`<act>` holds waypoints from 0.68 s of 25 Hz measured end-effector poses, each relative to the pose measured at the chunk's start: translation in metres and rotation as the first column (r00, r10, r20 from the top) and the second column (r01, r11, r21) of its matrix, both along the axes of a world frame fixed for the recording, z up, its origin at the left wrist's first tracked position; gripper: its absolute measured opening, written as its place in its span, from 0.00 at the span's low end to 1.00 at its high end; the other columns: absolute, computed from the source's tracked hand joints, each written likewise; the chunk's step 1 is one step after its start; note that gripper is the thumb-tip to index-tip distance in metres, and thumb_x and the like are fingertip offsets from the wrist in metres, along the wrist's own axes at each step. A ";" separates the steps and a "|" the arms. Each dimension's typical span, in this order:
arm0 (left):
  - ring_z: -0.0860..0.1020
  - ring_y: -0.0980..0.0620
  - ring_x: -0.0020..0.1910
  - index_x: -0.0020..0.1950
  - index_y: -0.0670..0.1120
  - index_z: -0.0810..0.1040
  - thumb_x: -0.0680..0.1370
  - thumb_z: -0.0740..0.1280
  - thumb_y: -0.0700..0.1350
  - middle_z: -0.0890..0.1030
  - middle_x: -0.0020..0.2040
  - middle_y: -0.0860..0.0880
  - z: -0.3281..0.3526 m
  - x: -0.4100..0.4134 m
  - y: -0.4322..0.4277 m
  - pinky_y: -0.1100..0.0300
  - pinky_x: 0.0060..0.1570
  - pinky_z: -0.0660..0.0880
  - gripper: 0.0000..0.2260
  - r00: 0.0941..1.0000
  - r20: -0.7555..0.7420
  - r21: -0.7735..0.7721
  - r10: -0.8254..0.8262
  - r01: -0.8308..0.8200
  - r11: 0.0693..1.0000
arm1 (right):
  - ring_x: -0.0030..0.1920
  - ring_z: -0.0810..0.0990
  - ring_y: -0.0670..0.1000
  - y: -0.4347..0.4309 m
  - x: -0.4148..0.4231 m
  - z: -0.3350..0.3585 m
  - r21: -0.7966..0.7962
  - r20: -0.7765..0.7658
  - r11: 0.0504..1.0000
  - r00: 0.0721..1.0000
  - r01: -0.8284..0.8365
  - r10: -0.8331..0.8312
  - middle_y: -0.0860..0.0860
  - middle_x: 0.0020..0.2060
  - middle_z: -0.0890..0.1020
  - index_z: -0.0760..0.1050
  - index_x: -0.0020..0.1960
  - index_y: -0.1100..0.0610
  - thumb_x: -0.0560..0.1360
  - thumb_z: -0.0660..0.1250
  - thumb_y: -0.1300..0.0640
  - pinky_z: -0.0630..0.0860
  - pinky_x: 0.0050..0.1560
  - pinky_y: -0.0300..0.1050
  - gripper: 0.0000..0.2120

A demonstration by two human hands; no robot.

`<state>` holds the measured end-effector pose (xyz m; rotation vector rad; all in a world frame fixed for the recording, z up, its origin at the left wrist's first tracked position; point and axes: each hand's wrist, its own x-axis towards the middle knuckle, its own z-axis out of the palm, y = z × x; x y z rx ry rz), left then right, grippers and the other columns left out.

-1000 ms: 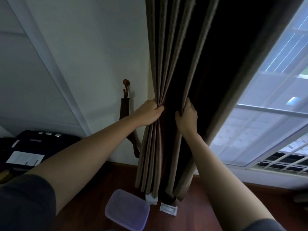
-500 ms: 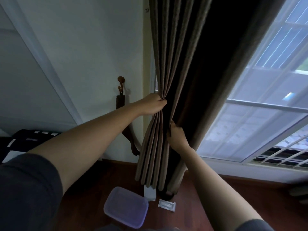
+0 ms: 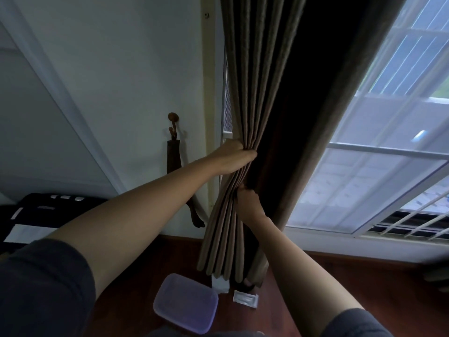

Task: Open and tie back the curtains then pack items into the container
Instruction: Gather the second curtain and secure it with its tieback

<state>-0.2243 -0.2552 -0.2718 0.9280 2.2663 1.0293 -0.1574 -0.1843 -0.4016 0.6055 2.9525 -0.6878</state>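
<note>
**While we bunch the curtain in both hands, its tie-back hangs just to our left**

We look forward at a brown pleated curtain (image 3: 252, 81), drawn back from a bright window (image 3: 364, 166). Our left hand (image 3: 233, 158) is closed tight round the gathered pleats, fingers curled into the folds. Our right hand (image 3: 247, 203) sits just below it on the same bundle, gripping the fabric with its fingertips buried in the cloth.

The next move, we judge, turns on the tie-back (image 3: 173, 156), a dark strap hanging from a wooden wall hook (image 3: 173, 117) to the left of the curtain. It runs top to bottom, roughly parallel to the bundle, and its lower end curves towards the curtain. Our left hand is the nearer one.

On the wooden floor (image 3: 315, 276) below the hem lie a purple-tinted plastic container (image 3: 185, 302), a small white box (image 3: 220, 285) at the hem, and a flat white packet (image 3: 245, 299) just beside it. We can read no writing on them. A black object (image 3: 48, 205) at far left carries white labels, too blurred to read.
</note>
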 end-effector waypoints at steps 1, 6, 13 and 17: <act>0.71 0.49 0.30 0.34 0.44 0.68 0.74 0.64 0.49 0.71 0.31 0.46 -0.003 0.001 0.001 0.56 0.35 0.69 0.13 0.999 -0.035 -0.002 -0.005 0.005 1.000 | 0.54 0.80 0.62 -0.002 0.000 -0.002 0.046 0.015 0.999 1.000 -0.008 0.008 0.63 0.56 0.79 0.62 0.68 0.65 0.78 0.54 0.67 0.75 0.52 0.51 0.18; 0.68 0.49 0.24 0.32 0.42 0.67 0.78 0.61 0.48 0.67 0.26 0.46 -0.013 -0.004 -0.001 0.58 0.27 0.66 0.16 0.972 -0.214 0.080 0.099 -0.084 0.993 | 0.60 0.76 0.62 -0.001 0.013 -0.006 -0.094 -0.011 0.993 0.997 -0.077 0.076 0.61 0.62 0.75 0.57 0.72 0.60 0.76 0.59 0.61 0.74 0.59 0.53 0.26; 0.74 0.53 0.37 0.55 0.40 0.72 0.78 0.57 0.43 0.73 0.39 0.49 -0.026 -0.019 -0.017 0.63 0.37 0.69 0.10 0.968 -0.226 0.179 0.108 -0.068 0.981 | 0.73 0.55 0.56 0.054 0.049 0.068 -0.238 -0.858 0.837 0.297 0.492 -0.419 0.65 0.72 0.59 0.55 0.72 0.59 0.68 0.70 0.50 0.45 0.71 0.57 0.39; 0.74 0.51 0.40 0.51 0.45 0.70 0.79 0.56 0.42 0.73 0.38 0.50 -0.022 -0.011 -0.020 0.61 0.40 0.69 0.05 0.981 -0.192 0.182 0.018 0.018 0.983 | 0.62 0.74 0.61 0.099 0.028 0.086 -0.402 -0.634 0.864 0.589 0.303 -0.501 0.59 0.64 0.74 0.56 0.73 0.58 0.72 0.67 0.59 0.68 0.55 0.41 0.34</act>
